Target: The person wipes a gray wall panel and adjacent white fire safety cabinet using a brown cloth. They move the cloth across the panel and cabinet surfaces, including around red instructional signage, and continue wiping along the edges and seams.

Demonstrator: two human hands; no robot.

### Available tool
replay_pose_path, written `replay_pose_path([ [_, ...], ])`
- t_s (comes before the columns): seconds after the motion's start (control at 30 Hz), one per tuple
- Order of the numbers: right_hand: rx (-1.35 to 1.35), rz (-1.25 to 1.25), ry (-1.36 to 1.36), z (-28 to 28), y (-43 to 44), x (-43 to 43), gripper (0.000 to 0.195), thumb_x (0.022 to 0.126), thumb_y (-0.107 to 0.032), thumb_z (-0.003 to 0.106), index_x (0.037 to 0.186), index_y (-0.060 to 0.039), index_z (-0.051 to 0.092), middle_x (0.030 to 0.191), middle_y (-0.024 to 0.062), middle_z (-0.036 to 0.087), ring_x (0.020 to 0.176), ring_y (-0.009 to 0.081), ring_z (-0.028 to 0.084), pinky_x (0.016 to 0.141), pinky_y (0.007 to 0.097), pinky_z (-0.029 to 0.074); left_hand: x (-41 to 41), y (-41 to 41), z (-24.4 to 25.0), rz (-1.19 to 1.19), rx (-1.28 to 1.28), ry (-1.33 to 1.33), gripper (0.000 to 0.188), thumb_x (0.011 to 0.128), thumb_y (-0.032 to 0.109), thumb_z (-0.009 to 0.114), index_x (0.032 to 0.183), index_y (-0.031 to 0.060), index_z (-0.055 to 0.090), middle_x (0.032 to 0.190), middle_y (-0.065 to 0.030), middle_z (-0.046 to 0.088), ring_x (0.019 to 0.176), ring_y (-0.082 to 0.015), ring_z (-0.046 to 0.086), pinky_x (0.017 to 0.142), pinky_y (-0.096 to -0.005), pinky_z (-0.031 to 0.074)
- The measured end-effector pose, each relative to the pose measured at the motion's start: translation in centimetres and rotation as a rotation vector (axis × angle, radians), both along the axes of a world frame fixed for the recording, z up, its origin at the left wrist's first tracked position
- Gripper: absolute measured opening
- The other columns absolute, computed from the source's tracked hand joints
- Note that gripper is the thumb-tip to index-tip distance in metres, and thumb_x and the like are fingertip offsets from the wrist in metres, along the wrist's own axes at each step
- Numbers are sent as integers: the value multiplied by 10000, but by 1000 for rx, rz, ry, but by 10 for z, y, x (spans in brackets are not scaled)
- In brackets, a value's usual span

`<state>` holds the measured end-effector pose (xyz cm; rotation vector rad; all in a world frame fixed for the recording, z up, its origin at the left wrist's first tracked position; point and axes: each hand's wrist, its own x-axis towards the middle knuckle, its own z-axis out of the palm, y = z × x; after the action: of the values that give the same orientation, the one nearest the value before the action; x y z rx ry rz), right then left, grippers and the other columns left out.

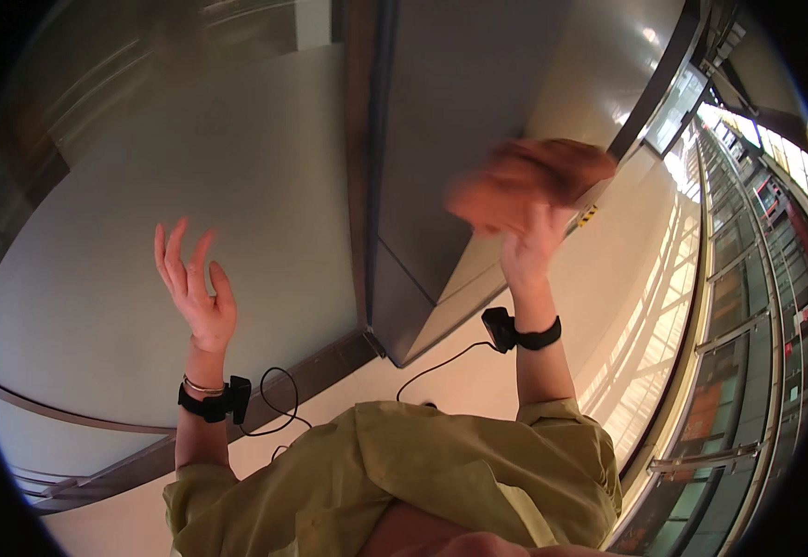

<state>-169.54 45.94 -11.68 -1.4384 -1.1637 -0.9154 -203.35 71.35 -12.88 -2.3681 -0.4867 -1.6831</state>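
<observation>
A reddish-brown cloth (529, 177), blurred by motion, is gripped in my right hand (535, 240). It is held up in front of a grey panel (446, 139), and whether it touches that surface I cannot tell. My left hand (198, 292) is raised with nothing in it, its fingers apart, in front of a large pale glass pane (237, 195). Each wrist wears a black strap with a small device, the left one (216, 400) and the right one (522, 331), both with a thin black cable.
A dark vertical frame (361, 174) divides the glass from the grey panel. Dark base trim (320, 365) runs along the pale floor (460, 376). To the right, a metal and glass railing (731, 334) curves past, with sunlit stripes on the floor. Yellow-black striped tape (588, 216) marks a lower edge.
</observation>
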Motion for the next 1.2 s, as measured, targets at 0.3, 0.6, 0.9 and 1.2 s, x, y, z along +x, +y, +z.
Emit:
replay_pose_path([
  [0.3,118,-615,-55,-1,72,-22,563,744,8,695,1274,-178,655,1356,226,446,1234,455,439,1038,471,401,-106,61,22,230,5,16,471,856,-7,545,1321,55,582,1495,-158,447,1445,-461,306,1127,-595,292],
  [0.6,41,48,171,-35,197,-131,576,753,51,659,1309,-75,581,1348,239,461,1178,474,524,995,469,463,-112,116,99,428,103,12,597,909,88,593,1490,141,468,1604,-66,345,1512,-398,223,1142,-643,238],
  [0.9,-253,18,-110,-35,330,-159,656,813,-85,735,1422,-229,535,1414,259,364,1289,519,336,1095,616,293,-50,143,186,581,277,120,617,959,306,620,1535,333,403,1658,-36,237,1539,-388,137,1123,-706,239],
  [1.2,165,-82,-164,121,341,-85,467,851,-120,710,1299,-54,600,1484,285,352,1381,488,303,1131,594,247,-28,151,183,567,332,289,646,933,393,635,1531,359,392,1660,-31,209,1527,-423,123,1095,-738,262],
])
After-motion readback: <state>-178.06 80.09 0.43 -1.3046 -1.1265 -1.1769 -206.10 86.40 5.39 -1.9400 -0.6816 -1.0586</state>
